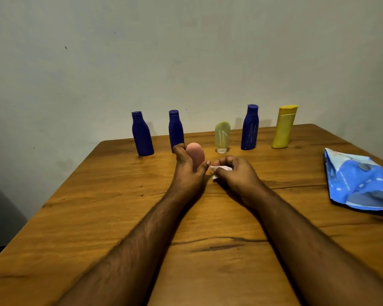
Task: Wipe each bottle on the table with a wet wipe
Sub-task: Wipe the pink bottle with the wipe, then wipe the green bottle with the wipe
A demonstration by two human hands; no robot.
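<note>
Bottle: pink bottle [195,154] upright, mid-table, gripped by left hand [187,168] to steady it | wipe: wet wipe [221,170] pinched in right hand [237,173], just beside, poised for wiping | row: five bottles [249,129] standing behind | wipes pack [360,184] far right

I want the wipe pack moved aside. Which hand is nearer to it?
Right. The right hand, holding a wipe, lies mid-table with the wipe pack off to its right. The left hand, holding the pink bottle, is farther left.
</note>
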